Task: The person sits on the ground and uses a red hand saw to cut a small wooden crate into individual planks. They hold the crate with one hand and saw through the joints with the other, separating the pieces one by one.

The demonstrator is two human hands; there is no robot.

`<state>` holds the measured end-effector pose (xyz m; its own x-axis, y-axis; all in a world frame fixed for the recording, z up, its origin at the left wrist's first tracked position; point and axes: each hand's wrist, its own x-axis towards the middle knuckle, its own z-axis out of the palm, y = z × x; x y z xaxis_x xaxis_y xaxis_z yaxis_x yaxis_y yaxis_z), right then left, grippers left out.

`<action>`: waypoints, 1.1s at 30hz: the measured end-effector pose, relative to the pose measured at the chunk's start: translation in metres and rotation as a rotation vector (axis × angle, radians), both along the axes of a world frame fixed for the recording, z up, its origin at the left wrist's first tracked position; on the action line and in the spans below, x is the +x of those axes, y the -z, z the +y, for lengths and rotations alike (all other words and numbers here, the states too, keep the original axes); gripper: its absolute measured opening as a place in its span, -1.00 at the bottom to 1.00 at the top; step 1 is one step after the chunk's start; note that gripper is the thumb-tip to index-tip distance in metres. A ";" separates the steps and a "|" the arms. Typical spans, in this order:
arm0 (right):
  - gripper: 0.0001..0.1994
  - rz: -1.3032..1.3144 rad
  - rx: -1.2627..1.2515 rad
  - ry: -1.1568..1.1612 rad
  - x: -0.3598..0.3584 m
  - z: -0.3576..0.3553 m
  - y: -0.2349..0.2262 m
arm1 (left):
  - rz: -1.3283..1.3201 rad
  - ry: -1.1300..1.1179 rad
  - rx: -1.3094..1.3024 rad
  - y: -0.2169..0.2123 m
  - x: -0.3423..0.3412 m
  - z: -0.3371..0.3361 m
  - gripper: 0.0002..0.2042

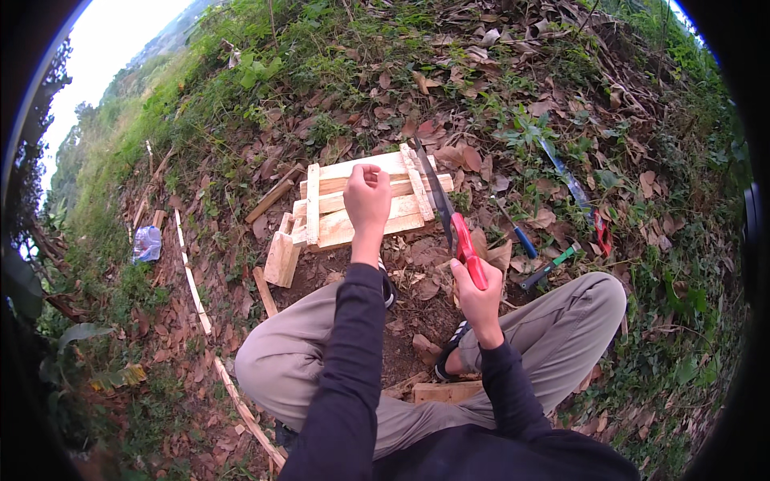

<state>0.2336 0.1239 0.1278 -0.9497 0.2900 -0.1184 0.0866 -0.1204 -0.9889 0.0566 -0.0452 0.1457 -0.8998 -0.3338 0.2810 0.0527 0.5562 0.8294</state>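
The person sits on the leaf-strewn ground with knees spread, and a small frame of pale wooden slats nailed together point(361, 204) lies just beyond their feet. The left hand point(366, 200) rests on the middle of the frame, fingers curled into a loose fist pressing down on the slats. The right hand point(477, 293) is wrapped tight round the red handle of a hand saw with a dark narrow blade point(449, 216), whose blade runs along the frame's right end, close against a cross slat.

To my eye the cut goes best with that left hand kept well back from the blade and bearing down hard, since the frame sits on loose earth and could rock. Long, light strokes along the blade's line should keep it from binding.

To the right of the frame lie a blue-handled tool point(517, 232) and a green-handled tool point(549, 268); left of it, a loose pale wood offcut point(281, 256).
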 end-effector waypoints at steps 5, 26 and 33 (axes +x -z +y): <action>-0.68 0.002 0.050 -0.044 0.004 -0.008 -0.015 | -0.221 0.256 -0.662 0.051 -0.119 -0.076 -0.67; -0.77 0.058 0.245 0.006 -0.017 -0.016 0.008 | -0.624 0.137 -0.794 0.082 -0.148 -0.056 -0.37; -0.79 0.139 0.329 0.035 0.026 -0.018 0.005 | -0.726 0.165 -0.775 0.081 -0.168 -0.055 -0.35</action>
<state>0.2596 0.1056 0.1228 -0.9390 0.3235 0.1165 -0.0502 0.2061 -0.9772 -0.1110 -0.1001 0.0646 -0.9543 -0.1537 -0.2563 -0.1885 0.9751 0.1170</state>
